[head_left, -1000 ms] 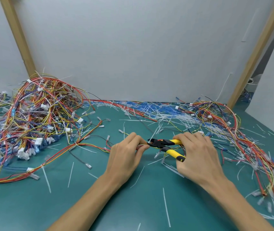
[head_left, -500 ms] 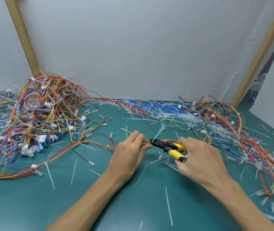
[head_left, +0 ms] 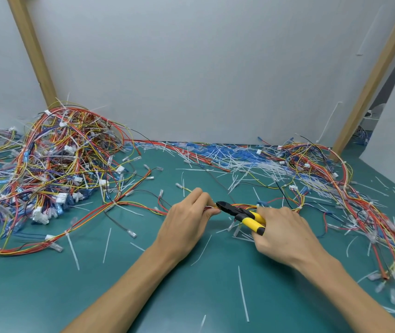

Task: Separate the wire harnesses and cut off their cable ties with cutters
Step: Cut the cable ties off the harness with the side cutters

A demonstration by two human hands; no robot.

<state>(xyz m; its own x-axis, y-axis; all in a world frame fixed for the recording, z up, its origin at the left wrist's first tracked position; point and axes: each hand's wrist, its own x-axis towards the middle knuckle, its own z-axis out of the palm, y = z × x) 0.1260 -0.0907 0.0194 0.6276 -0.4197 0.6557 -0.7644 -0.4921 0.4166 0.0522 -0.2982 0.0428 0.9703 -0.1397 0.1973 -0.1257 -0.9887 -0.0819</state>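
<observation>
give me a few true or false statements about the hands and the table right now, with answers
1. The right hand holds yellow-handled cutters. True.
2. The left hand is empty. False: it pinches a harness at the cutters' tip.
3. The biggest pile of harnesses is on the person's left. True.
4. The mat is red. False: it is teal.
5. Loose white ties lie on the mat. True.
</observation>
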